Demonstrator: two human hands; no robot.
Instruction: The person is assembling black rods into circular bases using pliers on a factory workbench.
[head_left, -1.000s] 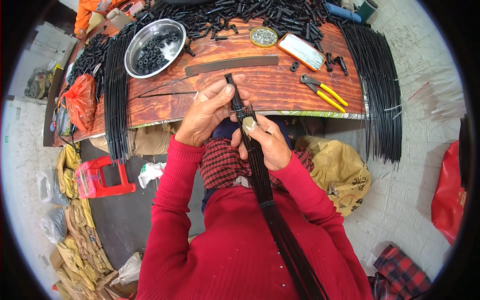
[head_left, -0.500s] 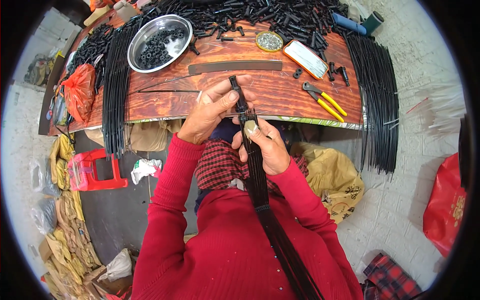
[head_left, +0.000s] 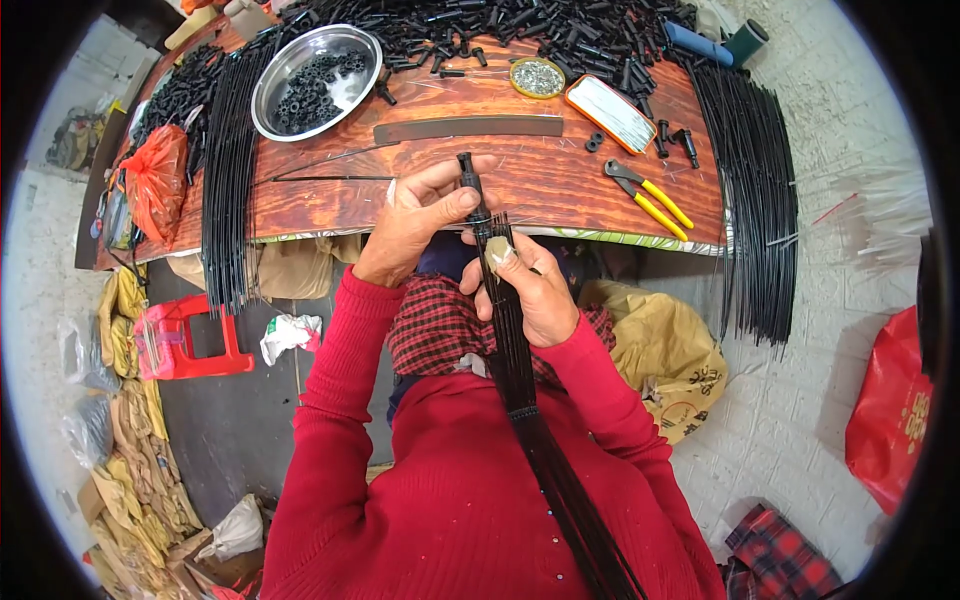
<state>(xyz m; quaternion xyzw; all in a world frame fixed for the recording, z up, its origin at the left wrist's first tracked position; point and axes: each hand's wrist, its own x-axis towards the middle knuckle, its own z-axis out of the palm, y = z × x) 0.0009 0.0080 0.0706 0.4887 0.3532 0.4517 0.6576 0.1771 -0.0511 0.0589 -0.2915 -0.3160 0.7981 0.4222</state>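
Observation:
Over my lap, my left hand (head_left: 425,222) is closed around a slim black plastic fitting (head_left: 467,172), its thumb lying along the side. The fitting stands nearly upright, with its top end showing above the fingers. Just below it, my right hand (head_left: 542,295) grips a flat bundle of thin black rods (head_left: 509,350), thumb on top. A pale wrap (head_left: 498,252) covers the tip of that thumb. Cross threads or wires band the rods, which run down over my red sweater to the lower edge. Fingers hide where rods and fitting meet.
On the wooden table (head_left: 330,215) are a steel bowl of black rings (head_left: 262,100), many black fittings (head_left: 560,30), yellow-handled pincers (head_left: 650,200), a dish of small metal parts (head_left: 537,66) and a tray of pins (head_left: 612,115). Rod bundles overhang both ends. A red stool (head_left: 190,340) stands left.
The whole view has shifted slightly. Both hands keep the same grip on the fitting and the rods.

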